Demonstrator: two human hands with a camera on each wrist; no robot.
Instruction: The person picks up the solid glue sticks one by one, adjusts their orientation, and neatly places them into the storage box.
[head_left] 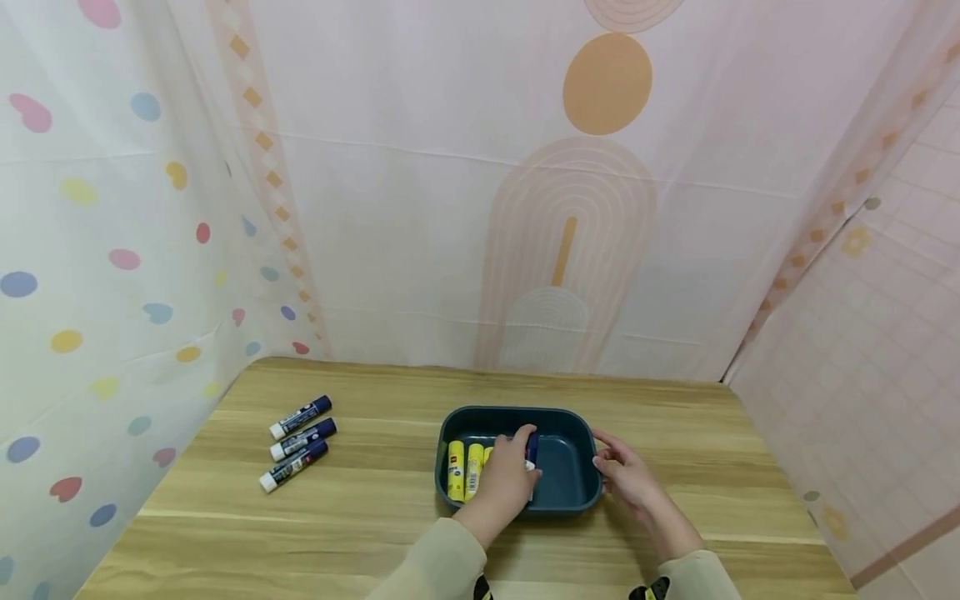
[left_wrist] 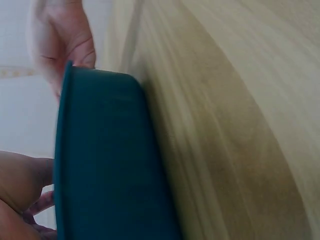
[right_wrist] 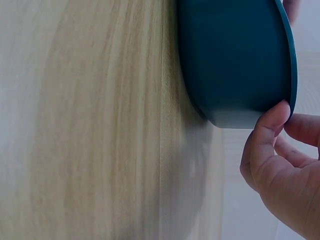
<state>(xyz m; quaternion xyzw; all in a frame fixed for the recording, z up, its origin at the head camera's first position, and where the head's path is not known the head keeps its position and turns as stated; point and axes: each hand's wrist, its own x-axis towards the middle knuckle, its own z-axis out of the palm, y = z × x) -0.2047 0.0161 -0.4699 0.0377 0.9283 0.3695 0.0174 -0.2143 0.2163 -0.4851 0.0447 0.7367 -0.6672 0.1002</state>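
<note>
A deep teal, rounded rectangular tray with a raised rim (head_left: 562, 482) sits on the light wood-grain bench (head_left: 360, 533), in front of the person. The left hand (head_left: 501, 482) reaches over its near wall, thumb and fingers curled about a navy-and-white cylindrical glue stick (head_left: 532, 448) inside the tray, near its middle. The right hand (head_left: 628, 477) pinches the rim at the right end, thumb on the outer side in the right wrist view.

Yellow cylindrical glue sticks with printed labels (head_left: 474, 471) stand side by side in the left part of the tray; the left hand and its wrist cover some of them, so their full number cannot be told. In the left wrist view the tray's outer wall blocks the contents and part of the left hand's fingers.

Well apart from the tray, on the left of the bench, three navy tubes with white ends (head_left: 303, 439) lie slanted, near one another. Behind the bench hangs a pale cloth with pink arches and an orange disc (head_left: 390, 250); a white cloth with coloured dots and hearts (head_left: 97, 333) hangs on the left, and a pale grid-patterned cloth (head_left: 862, 358) on the right
</note>
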